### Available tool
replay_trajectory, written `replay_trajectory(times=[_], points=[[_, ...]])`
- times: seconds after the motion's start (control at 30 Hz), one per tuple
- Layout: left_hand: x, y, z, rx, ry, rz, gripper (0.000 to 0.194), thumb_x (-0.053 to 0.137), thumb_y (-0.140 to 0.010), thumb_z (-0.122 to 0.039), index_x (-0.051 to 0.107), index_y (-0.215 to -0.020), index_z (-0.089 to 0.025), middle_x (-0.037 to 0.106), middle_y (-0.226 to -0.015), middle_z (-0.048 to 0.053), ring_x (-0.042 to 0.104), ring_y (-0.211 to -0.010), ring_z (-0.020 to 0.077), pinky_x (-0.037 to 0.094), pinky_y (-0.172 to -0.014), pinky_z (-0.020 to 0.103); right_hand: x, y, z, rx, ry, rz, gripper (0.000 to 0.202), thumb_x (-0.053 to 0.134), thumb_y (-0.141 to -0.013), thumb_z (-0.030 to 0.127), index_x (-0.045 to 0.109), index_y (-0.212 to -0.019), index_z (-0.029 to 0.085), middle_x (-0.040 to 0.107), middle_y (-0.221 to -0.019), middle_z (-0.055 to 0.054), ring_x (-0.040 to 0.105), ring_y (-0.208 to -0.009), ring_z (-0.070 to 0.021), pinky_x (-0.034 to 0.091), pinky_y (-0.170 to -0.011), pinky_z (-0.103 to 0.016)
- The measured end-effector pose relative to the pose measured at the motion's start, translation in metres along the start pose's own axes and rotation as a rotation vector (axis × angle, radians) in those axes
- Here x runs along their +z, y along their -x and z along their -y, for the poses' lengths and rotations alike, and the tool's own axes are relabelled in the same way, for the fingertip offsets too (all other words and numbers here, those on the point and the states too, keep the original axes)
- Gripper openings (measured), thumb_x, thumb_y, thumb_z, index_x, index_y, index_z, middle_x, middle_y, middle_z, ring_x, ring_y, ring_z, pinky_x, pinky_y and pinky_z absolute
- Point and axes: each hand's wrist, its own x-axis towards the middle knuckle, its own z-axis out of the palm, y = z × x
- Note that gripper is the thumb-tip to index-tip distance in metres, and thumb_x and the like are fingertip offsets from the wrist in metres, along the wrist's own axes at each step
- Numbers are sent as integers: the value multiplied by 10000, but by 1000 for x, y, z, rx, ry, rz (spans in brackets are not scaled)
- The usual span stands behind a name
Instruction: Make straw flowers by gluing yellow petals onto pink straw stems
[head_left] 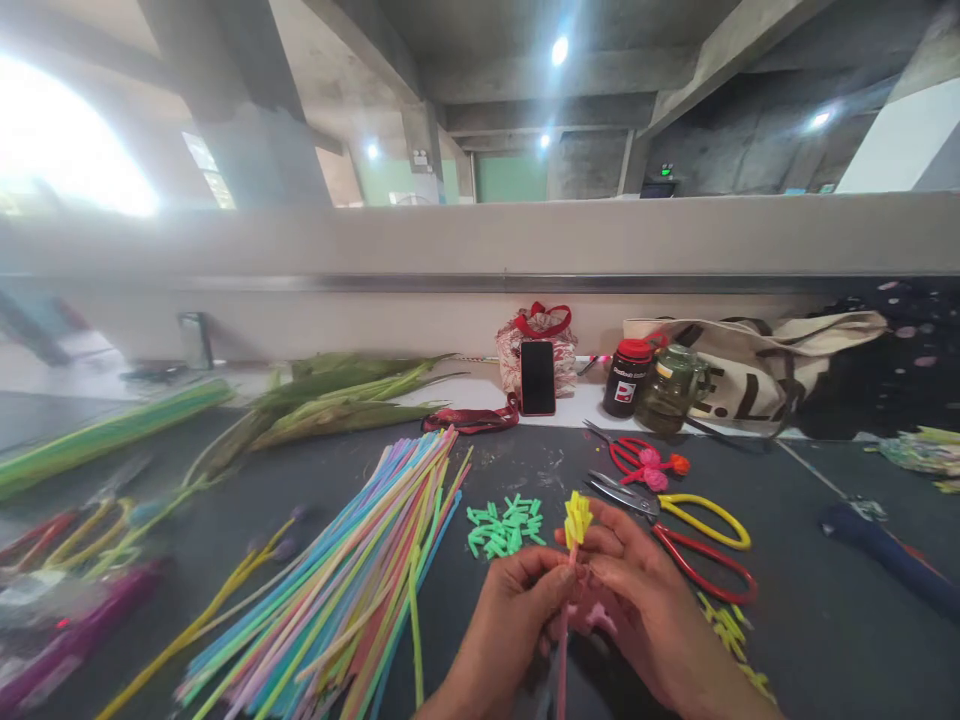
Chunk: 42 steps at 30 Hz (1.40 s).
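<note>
Both hands meet at the front, right of centre. My left hand [510, 615] pinches a pink pipe cleaner [562, 665] between thumb and fingers, its stem running down toward me. A cluster of short yellow pipe cleaner pieces [577, 516] sits at its top. My right hand [637, 590] is closed around the same stem just under the yellow cluster, its fingertips partly hidden. Left of the hands lies a pile of short green pieces [506, 526]. Short yellow-green pieces [726, 628] are scattered beside my right wrist.
Long pastel pipe cleaners [337, 580] spread across the dark table on the left. Scissors with yellow and red handles [705, 545] lie beyond my right hand, near a second red pair [626, 455]. Behind stand a phone [537, 378], a dark bottle [627, 382] and a green jug [667, 390].
</note>
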Motion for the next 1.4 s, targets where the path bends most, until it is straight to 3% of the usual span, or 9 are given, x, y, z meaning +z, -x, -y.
replay_trajectory(times=[0.2, 0.3, 0.37, 0.47, 0.57, 0.7, 0.83, 1.13, 1.4], points=[[-1, 4, -2, 49, -15, -23, 280, 730, -557, -397, 633, -580, -135, 439, -404, -61, 322, -366, 35, 235, -383, 169, 1, -2, 5, -61, 64, -114, 344, 630, -724, 143, 541, -1045, 227, 607, -866, -6, 589, -679, -146, 457, -581, -264], [-1, 6, -1, 48, 19, -16, 283, 727, -568, -401, 620, -564, -138, 430, -393, -60, 315, -360, 34, 236, -384, 168, 0, -2, 8, -58, 142, -136, 198, 643, -720, 186, 590, -911, 195, 612, -756, 8, 565, -603, -121, 438, -539, -233], [-1, 6, 1, 39, 81, -15, 283, 703, -607, -416, 636, -606, -142, 439, -399, -55, 316, -366, 35, 226, -386, 164, -2, -1, 6, -29, 211, -110, 79, 627, -742, 242, 593, -763, 174, 578, -609, 30, 519, -511, -98, 400, -485, -207], [-4, 2, 5, 39, 175, -8, 306, 715, -592, -431, 669, -653, -134, 466, -458, -40, 341, -399, 36, 219, -395, 162, -8, 2, -2, 7, 373, -20, 231, 603, -758, 324, 551, -604, 160, 534, -501, 40, 440, -428, -72, 330, -437, -189], [-7, -4, 10, 46, 220, 9, 327, 736, -559, -436, 684, -654, -127, 483, -528, -26, 361, -434, 41, 238, -414, 172, -9, 6, -11, -8, 539, 56, 250, 614, -733, 389, 593, -646, 156, 584, -584, 19, 438, -461, -78, 322, -441, -191], [-7, -5, 13, 29, 236, 25, 313, 735, -576, -421, 691, -673, -126, 480, -563, -22, 358, -454, 42, 240, -425, 176, -5, 9, -15, -17, 611, 58, 249, 556, -780, 384, 607, -688, 158, 596, -617, 19, 447, -469, -79, 331, -457, -193], [-4, -2, 10, -4, 236, 21, 344, 749, -548, -426, 697, -687, -116, 477, -521, -25, 329, -429, 34, 211, -407, 173, -4, 10, -13, -14, 706, 26, 229, 524, -781, 350, 573, -646, 172, 554, -536, 41, 437, -416, -83, 320, -426, -193], [-3, -2, 7, -72, 336, 32, 282, 747, -576, -354, 602, -601, -113, 463, -477, -32, 348, -427, 34, 185, -390, 159, -9, 16, -18, -228, 1182, -87, 155, 486, -765, 222, 546, -624, 197, 570, -549, 26, 524, -527, -139, 374, -510, -222], [-7, -5, 12, -96, 281, 58, 300, 749, -566, -359, 577, -592, -114, 476, -489, -29, 342, -422, 31, 179, -389, 160, -2, 17, -21, -194, 1133, -124, 153, 500, -741, 203, 546, -596, 196, 586, -530, 24, 527, -503, -135, 354, -477, -216]])
